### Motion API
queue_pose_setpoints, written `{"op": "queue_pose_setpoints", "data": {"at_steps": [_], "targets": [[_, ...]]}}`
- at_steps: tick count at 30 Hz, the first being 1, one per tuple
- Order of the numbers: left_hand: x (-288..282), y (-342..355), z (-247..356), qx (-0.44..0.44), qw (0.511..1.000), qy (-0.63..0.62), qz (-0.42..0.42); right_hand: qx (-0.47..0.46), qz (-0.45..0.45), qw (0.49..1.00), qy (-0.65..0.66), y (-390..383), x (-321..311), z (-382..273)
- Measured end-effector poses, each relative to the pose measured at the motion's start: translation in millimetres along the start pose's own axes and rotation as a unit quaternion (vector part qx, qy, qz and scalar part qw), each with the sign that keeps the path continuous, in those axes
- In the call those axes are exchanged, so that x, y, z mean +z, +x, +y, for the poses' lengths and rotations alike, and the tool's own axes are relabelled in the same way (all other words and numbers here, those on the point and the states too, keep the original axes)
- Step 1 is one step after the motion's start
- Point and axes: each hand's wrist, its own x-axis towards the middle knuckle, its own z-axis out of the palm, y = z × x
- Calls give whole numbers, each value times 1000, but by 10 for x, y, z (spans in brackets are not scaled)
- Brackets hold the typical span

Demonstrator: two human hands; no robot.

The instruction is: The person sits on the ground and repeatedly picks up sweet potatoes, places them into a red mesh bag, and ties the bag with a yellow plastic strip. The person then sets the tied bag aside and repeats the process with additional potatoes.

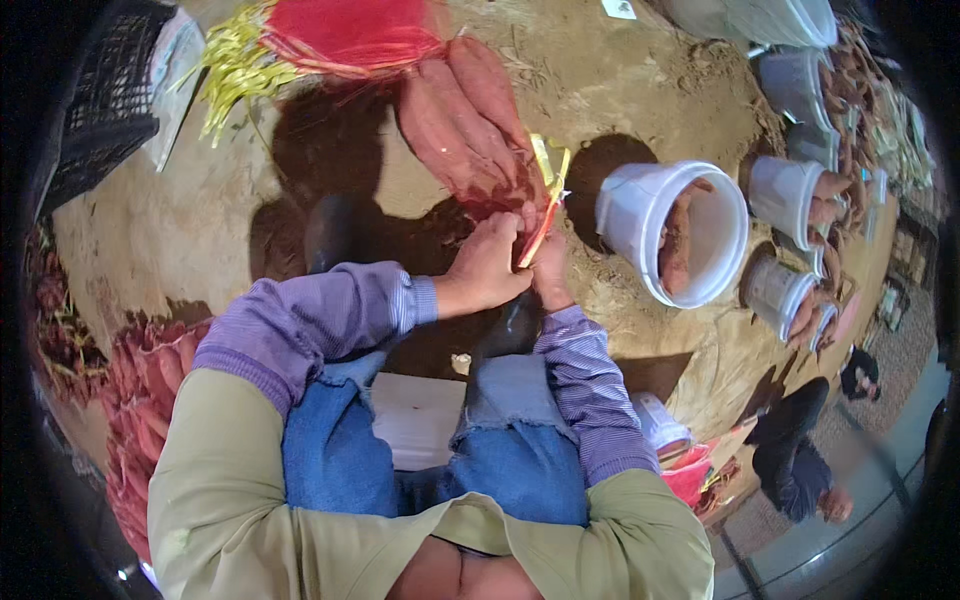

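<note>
A red mesh bag (455, 120) filled with long sweet potatoes lies on the ground in front of me, its gathered end toward me. My left hand (487, 258) is closed on that gathered mesh, thumb and fingers pressed together. Close beside it, my right hand (550, 262) is also closed at the bag's neck; its fingers are partly hidden behind the left hand and the strap. A yellow and red strap (545, 215) stands up between the two hands, with a loose yellow end above them.
Right of the bag, a white bucket (672, 235) holds sweet potatoes. More buckets (785, 200) stand farther right. A stack of flat red mesh bags (350, 30) with yellow straps (235, 65) lies at the far left. Filled red bags (145, 420) sit at left, and a person (795, 465) is at right.
</note>
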Motion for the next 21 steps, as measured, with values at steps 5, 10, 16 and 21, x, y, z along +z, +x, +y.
{"op": "queue_pose_setpoints", "data": {"at_steps": [5, 10, 16, 21], "targets": [[125, 14, -153, -90, 982, -163, 11, -283, 188, 928, -155, -765, -609, -266], [-20, 88, -7, -108, 982, -155, 30, -336, 380, 788, -349, -849, -1532, -531], [138, 198, -227, 1, 975, -206, 77, -68, 204, 957, 197, -712, -2053, -279], [22, 251, -245, -48, 982, -150, 105, -81, 206, 847, 483, -1132, -1963, -275]]}}
